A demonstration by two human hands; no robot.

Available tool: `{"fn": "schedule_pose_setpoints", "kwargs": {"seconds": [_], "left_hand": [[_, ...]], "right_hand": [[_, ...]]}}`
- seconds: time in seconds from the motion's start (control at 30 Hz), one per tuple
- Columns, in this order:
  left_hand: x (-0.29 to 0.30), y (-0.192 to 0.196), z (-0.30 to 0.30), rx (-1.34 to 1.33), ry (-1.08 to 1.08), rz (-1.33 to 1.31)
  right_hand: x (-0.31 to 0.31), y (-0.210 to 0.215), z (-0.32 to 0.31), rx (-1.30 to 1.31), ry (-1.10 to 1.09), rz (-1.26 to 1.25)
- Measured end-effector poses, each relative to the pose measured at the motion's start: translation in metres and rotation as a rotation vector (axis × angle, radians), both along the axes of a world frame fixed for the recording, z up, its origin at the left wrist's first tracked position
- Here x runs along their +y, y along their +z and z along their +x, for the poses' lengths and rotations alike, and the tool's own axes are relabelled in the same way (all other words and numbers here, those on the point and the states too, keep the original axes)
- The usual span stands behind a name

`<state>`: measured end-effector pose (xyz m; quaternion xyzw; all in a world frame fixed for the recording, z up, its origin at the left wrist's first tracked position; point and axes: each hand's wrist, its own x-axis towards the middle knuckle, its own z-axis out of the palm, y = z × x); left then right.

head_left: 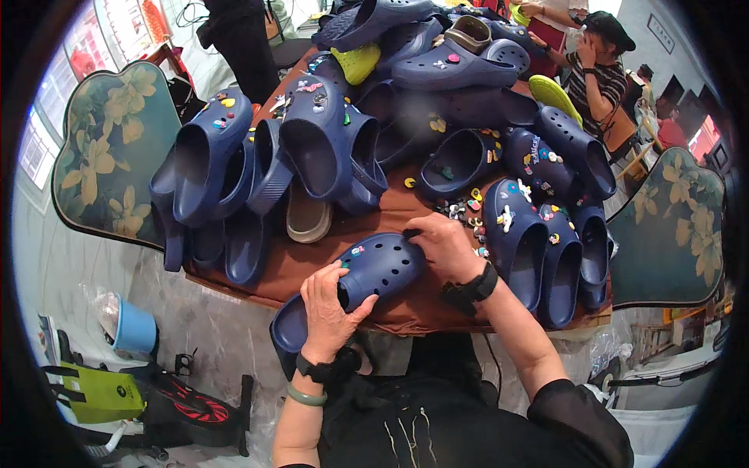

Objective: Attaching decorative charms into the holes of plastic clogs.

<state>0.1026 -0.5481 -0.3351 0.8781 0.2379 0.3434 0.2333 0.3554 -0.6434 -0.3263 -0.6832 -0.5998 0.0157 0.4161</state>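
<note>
A navy foam clog (382, 269) with round vent holes lies tilted at the table's near edge, its toe pointing away to the right. My left hand (326, 300) is wrapped over its strap and opening, gripping it. Close to my left fingertips, a small colourful charm (358, 250) sits on the clog's upper. At the toe, my right hand (446, 246) has its fingers pinched together, and what they hold is too small to make out. Just beyond that hand lies a scatter of small loose charms (474, 205) on the brown tablecloth (396, 204).
Stacked navy clogs (320, 148) crowd the left and back, and more decorated clogs (515, 234) stand at the right. Floral chair backs (117, 152) flank the table. A blue bin (134, 325) stands on the left floor. Another person (605, 82) is at the far right.
</note>
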Motion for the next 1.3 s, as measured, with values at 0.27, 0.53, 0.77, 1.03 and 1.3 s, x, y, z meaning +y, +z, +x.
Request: {"fn": "schedule_pose_setpoints", "kwargs": {"seconds": [0.27, 0.53, 0.77, 1.03, 1.3], "left_hand": [[0.003, 0.0, 0.006, -0.034, -0.005, 0.035], [0.004, -0.004, 0.005, -0.017, -0.004, -0.007], [0.005, 0.0, 0.006, 0.007, -0.013, -0.02], [0.002, 0.002, 0.008, 0.045, 0.026, -0.021], [0.002, -0.002, 0.019, 0.023, 0.122, 0.008]], "right_hand": [[0.034, -0.004, -0.024, -0.129, 0.165, 0.038], [0.027, 0.018, -0.039, -0.569, 0.184, -0.055], [0.027, 0.012, -0.046, -0.517, 0.224, -0.135], [0.015, 0.007, -0.04, -0.417, 0.122, -0.036], [-0.08, -0.003, 0.046, -0.219, -0.427, -0.122]]}}
